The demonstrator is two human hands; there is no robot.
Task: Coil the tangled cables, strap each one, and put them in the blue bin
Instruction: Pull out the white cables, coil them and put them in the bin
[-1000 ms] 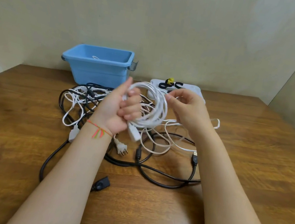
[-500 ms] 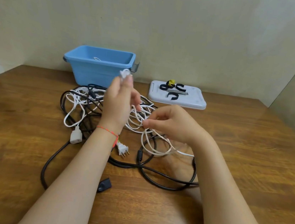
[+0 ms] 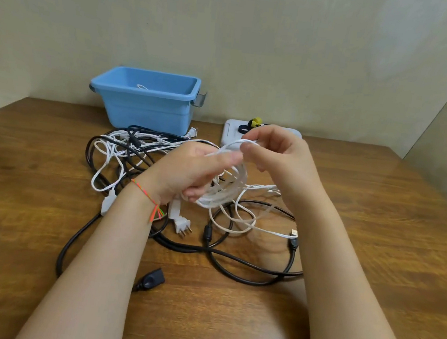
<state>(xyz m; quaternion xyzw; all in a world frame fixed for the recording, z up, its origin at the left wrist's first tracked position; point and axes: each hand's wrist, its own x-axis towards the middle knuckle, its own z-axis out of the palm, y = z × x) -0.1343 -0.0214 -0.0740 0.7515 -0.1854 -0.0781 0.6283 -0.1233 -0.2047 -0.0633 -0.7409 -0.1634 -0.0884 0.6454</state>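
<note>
Hands meet above the middle of the wooden table (image 3: 42, 217). The left hand (image 3: 185, 173) has its fingers curled round a coil of white cable (image 3: 225, 189), gripping the loops from the side, while the right hand (image 3: 277, 159) pinches the top strand of that coil between thumb and fingertips. The loose tail of the white cable trails down to the tabletop, ending in a USB plug (image 3: 293, 232) near the right forearm. Beneath and behind the hands lies a tangle of black cables (image 3: 233, 266) and more white ones. At the back stands the blue bin (image 3: 146, 103), with a bit of white cable showing inside. Just right of it sits a grey tray (image 3: 231, 133) carrying black straps (image 3: 243, 128), partly hidden by the right hand.
</note>
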